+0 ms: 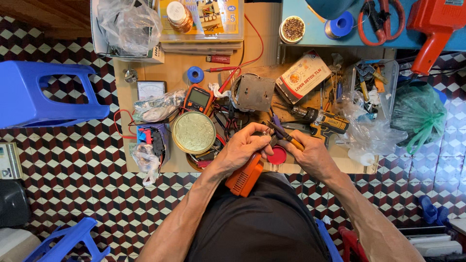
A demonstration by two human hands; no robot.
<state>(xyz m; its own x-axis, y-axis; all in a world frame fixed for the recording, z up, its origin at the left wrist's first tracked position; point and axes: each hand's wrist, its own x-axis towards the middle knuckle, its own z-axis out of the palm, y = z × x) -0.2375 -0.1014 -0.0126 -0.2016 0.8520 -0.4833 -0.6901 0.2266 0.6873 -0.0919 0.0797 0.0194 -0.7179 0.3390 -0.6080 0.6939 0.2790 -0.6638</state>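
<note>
At frame centre, the right hand (310,156) clamps yellow-handled pliers (284,136), long axis pointing upper left; the left hand (242,148) pinches a small part, resting on an orange plastic case (245,177).

The person's left hand (242,145) pinches a small part at its fingertips, too small to identify, with an orange plastic casing (245,175) resting against the wrist and lap. The right hand (310,154) grips yellow-handled pliers (284,135), their tip meeting the left fingers. Between the hands lies a red round cap (277,155). On the low wooden board (177,65) sit a round brass-coloured tin lid (193,132), an orange multimeter (198,98), a grey metal plate (254,92) and a cordless drill (323,121) (lying on its side). A blue plastic stool (41,92) stands on the checkered floor at the left.
</note>
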